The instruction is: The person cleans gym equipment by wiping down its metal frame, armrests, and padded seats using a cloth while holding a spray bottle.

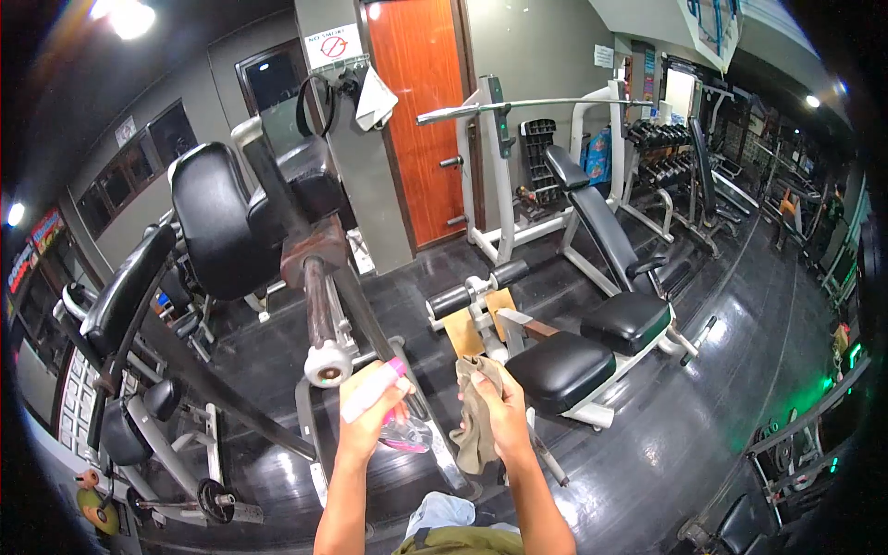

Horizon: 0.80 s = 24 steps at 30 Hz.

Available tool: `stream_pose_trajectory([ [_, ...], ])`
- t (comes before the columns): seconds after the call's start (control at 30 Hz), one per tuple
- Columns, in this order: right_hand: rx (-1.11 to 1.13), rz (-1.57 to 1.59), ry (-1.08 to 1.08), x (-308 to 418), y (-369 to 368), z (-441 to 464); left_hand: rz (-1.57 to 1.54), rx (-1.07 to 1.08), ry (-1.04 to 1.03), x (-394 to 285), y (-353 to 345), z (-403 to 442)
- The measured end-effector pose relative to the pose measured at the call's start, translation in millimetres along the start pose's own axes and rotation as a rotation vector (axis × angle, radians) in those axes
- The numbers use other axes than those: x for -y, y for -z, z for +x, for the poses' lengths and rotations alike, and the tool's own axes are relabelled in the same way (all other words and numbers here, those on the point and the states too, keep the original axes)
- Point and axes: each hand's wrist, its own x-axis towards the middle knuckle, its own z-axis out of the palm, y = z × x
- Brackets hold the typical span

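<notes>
My left hand is closed around a spray bottle with a white and pink trigger head. Its clear body, with pink in it, tilts down to the right below my fingers. In my right hand a crumpled olive-brown cloth is gripped, its loose end hanging down. Both hands are held out in front of my body, a short gap apart. Just beyond my left hand is the round metal end of a machine's bar. A padded black bench seat lies to the right of the cloth.
A machine with black pads rises at the left. Ahead stand an incline bench and a rack carrying a barbell, near an orange door. Dumbbells sit on a rack further back. Dark shiny flooring spreads at right.
</notes>
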Motion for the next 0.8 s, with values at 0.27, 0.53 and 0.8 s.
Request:
stream_pose_trajectory([
  [0.27, -0.03, -0.011, 0.026, 15.2, -2.9, 43.5, -0.006, 0.076, -0.073, -2.8, -13.3, 64.9],
  [0.53, -0.006, -0.034, 0.079, 34.2, -28.0, 102.3, 0.05, 0.198, -0.205, -20.3, -4.4, 119.9],
  [0.8, 0.091, 0.095, 0.169, 18.9, -54.9, 172.8, 0.082, 0.131, -0.219, -29.5, -0.9, 141.7],
])
